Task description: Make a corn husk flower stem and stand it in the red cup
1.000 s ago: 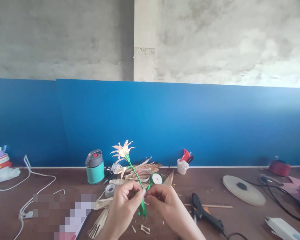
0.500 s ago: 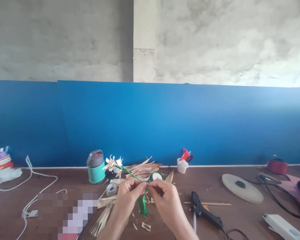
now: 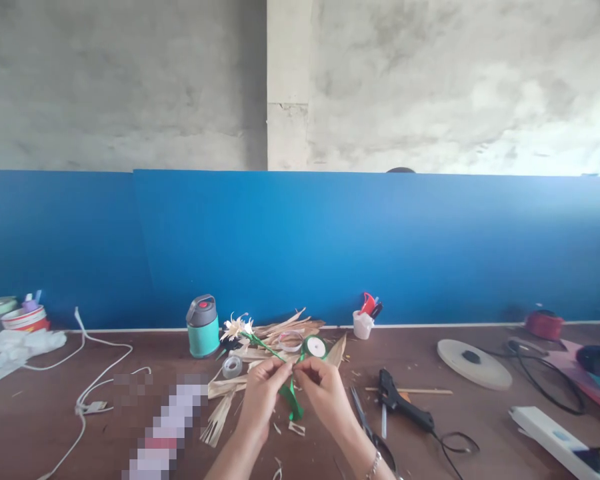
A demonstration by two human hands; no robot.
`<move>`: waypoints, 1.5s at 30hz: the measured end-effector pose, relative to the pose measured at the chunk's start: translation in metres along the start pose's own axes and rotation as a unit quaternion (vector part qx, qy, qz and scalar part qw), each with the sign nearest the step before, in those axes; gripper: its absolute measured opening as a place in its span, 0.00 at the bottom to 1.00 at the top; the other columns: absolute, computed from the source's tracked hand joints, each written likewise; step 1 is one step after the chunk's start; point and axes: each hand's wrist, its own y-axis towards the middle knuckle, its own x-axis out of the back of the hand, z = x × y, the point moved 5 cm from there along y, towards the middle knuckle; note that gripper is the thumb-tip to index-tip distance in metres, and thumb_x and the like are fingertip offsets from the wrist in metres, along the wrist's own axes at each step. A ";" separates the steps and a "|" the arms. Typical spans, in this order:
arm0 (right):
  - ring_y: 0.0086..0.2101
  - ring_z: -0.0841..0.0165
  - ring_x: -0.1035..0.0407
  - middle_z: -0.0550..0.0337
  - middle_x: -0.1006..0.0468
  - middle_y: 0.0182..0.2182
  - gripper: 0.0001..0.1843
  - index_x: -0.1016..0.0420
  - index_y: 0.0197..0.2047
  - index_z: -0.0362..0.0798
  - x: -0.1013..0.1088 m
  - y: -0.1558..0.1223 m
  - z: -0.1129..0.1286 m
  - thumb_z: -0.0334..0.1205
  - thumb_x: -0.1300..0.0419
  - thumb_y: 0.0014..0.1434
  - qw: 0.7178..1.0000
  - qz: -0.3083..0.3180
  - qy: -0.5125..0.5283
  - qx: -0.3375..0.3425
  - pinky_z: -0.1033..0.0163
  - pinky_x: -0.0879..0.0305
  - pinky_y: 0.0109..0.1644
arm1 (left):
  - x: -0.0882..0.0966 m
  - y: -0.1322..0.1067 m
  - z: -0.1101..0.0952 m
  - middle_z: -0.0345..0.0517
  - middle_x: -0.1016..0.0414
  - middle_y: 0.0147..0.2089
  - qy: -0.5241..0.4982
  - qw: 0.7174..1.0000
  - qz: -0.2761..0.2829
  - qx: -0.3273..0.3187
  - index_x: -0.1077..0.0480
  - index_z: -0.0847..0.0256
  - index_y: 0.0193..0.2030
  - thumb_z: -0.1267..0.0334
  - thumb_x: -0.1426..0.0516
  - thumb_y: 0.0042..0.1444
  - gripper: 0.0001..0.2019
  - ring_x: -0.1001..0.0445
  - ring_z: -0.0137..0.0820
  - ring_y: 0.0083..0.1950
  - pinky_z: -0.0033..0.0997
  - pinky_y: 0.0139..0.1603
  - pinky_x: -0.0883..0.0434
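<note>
A handmade flower (image 3: 237, 327) with cream, husk-like petals points up and to the left on a green-wrapped stem (image 3: 266, 345). My left hand (image 3: 261, 395) pinches the stem's lower end between thumb and fingers. Close against it, my right hand (image 3: 322, 387) is closed in a pinch at the green ribbon where it meets the stem; the fingertips hide the exact grip. A strip of green ribbon (image 3: 293, 404) hangs below, between both hands. Just behind the right hand stands a green ribbon roll (image 3: 316, 347). Dried husks (image 3: 280, 331) lie behind the flower.
Scissors (image 3: 361, 412) and a black glue gun (image 3: 405, 405) lie right of my hands, near a thin wooden stick (image 3: 430, 391). A tape roll (image 3: 232, 366) and a teal flask (image 3: 203, 339) stand left. A blue partition (image 3: 300, 247) closes the back.
My view has shifted slightly, bringing the scissors and a bracelet on my right wrist into sight. Both hands stay together at the stem, still pinching.
</note>
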 end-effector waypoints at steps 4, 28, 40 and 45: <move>0.17 0.76 0.49 0.65 0.35 0.15 0.18 0.29 0.21 0.43 -0.007 0.000 -0.021 0.51 0.39 0.47 0.994 0.052 0.074 -0.068 0.69 0.55 0.21 | 0.005 -0.005 0.005 0.40 0.29 0.21 0.013 1.000 0.015 -0.012 0.27 0.63 0.25 0.51 0.36 0.42 0.16 0.33 0.28 0.23 0.24 0.23 0.39; 0.24 0.69 0.37 0.58 0.26 0.21 0.12 0.24 0.26 0.42 -0.008 -0.008 0.009 0.40 0.45 0.50 0.996 0.016 -0.084 0.011 0.66 0.43 0.28 | 0.010 -0.010 0.011 0.32 0.44 0.16 0.004 0.999 -0.036 -0.014 0.26 0.64 0.23 0.47 0.34 0.38 0.19 0.50 0.20 0.19 0.21 0.21 0.49; 0.22 0.70 0.38 0.62 0.29 0.18 0.10 0.25 0.23 0.45 0.020 -0.001 0.020 0.33 0.47 0.50 0.962 -0.017 -0.265 0.068 0.67 0.45 0.28 | 0.001 -0.032 -0.054 0.48 0.22 0.37 0.438 0.785 -0.034 -0.437 0.25 0.58 0.38 0.67 0.47 0.59 0.09 0.27 0.37 0.41 0.35 0.42 0.31; 0.23 0.70 0.38 0.62 0.29 0.19 0.10 0.25 0.24 0.45 0.024 -0.003 0.035 0.30 0.47 0.50 0.958 0.005 -0.274 0.089 0.67 0.45 0.28 | -0.030 -0.027 -0.066 0.43 0.24 0.32 0.549 0.675 0.072 -0.488 0.26 0.59 0.33 0.72 0.47 0.59 0.10 0.30 0.36 0.39 0.38 0.42 0.35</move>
